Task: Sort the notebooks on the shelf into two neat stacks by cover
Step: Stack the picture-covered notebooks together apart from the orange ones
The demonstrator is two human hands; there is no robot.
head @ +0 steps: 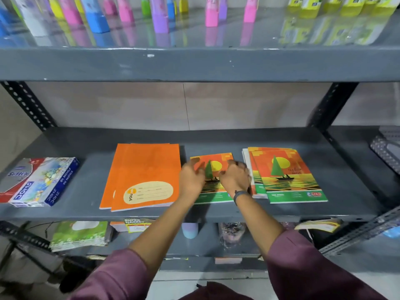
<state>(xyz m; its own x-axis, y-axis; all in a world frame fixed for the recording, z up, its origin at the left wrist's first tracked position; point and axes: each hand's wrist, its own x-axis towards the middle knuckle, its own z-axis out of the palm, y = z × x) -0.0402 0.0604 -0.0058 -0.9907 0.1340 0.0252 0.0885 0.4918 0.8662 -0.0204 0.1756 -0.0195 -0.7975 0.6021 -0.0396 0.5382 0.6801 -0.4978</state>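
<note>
On the grey middle shelf (pixel 91 202) lie plain orange notebooks (pixel 145 172) in a slightly offset stack at centre left. A single sailboat-cover notebook (pixel 214 161) lies in the middle. A fanned stack of the same sailboat covers (pixel 287 174) sits to its right. My left hand (pixel 191 180) rests over the left part of the middle notebook, fingers spread. Over that notebook's right part is my right hand (pixel 234 177), fingers curled down onto the cover, a dark band on the wrist. Neither hand visibly grips anything.
Crayon and pastel boxes (pixel 41 180) lie at the shelf's left end. Coloured bottles (pixel 160 16) line the upper shelf. Slotted metal uprights (pixel 28 105) frame the shelf. Green notebooks (pixel 80 234) and other stock fill the lower shelf. Metal parts (pixel 385 150) sit at the far right.
</note>
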